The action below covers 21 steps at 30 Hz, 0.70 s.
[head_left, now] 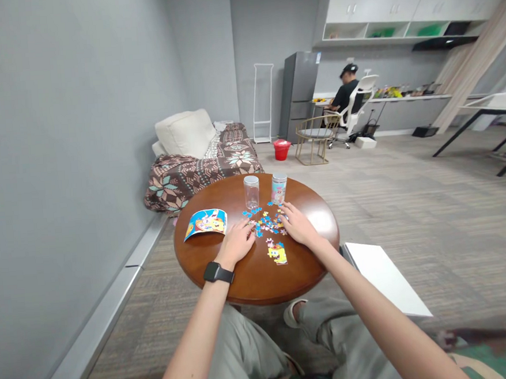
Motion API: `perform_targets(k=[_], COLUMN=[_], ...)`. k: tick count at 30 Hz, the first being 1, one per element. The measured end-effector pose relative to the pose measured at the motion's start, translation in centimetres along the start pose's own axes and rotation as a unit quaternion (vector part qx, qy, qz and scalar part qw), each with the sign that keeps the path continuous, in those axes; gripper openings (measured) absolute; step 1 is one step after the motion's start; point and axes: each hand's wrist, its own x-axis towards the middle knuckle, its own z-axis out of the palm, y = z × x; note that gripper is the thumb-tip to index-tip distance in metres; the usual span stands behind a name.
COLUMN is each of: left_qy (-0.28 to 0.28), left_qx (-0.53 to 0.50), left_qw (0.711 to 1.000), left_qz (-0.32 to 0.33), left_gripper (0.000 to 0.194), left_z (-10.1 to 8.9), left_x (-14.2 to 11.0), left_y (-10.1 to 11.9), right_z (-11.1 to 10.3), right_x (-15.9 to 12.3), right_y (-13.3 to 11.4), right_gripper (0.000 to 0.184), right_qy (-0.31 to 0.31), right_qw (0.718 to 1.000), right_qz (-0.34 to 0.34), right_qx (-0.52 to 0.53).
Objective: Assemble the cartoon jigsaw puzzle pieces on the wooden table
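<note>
Loose jigsaw puzzle pieces (266, 223), mostly blue with some yellow and pink, lie scattered on the round brown table (215, 261). On their left edge rests my left hand (238, 242), fingers stretched out and apart, a black watch on its wrist. My right hand (297, 224) lies over the right edge of the pieces with its fingers spread, hiding some of them. Nearer to me, several joined pieces form a partial yellow cartoon face (277, 253). A curved picture sheet (207, 222) with the same kind of cartoon stands left of my left hand.
Behind the pieces stand a clear jar (252, 193) and a jar with a printed label (279, 189), both with silvery lids. A white box (384, 275) is right of the table. A covered sofa (203, 164) is behind it. Farther back, a person (345, 99) sits in a white chair.
</note>
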Motion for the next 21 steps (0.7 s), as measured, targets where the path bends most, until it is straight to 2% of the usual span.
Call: perform_targets(k=[3,6,9,12,16,21], left_qy=[0.005,0.012,0.033,0.051,0.061,0.076], left_qx=[-0.006,-0.024,-0.028,-0.012,0.001,-0.004], left_qw=[1.0,1.0,0.999,0.998,0.997,0.995], left_qz=[0.002,-0.004,-0.008,-0.023,-0.043,-0.062], left_gripper=[0.038,0.036,0.03,0.023,0.019,0.019], left_z=[-0.1,-0.2,-0.4,-0.5,-0.6,-0.5], left_x=[-0.1,-0.2,-0.2,-0.2,-0.1,0.0], left_y=[0.0,0.1,0.2,0.3,0.3,0.1], right_z=[1.8,3.3,3.8,3.3,2.8,3.6], right_x=[3.3,5.1,5.0,4.1,3.7,4.5], right_y=[-0.5,-0.8,-1.0,-1.4,-3.0,-5.1], right_gripper=[0.043,0.039,0.034,0.032,0.034,0.04], right_qy=[-0.036,-0.087,-0.108,-0.104,-0.097,-0.129], right_qw=[0.999,0.996,0.993,0.993,0.991,0.983], right_qz=[-0.011,-0.01,-0.022,-0.045,-0.076,-0.127], right_qx=[0.0,-0.028,-0.04,-0.045,-0.044,0.008])
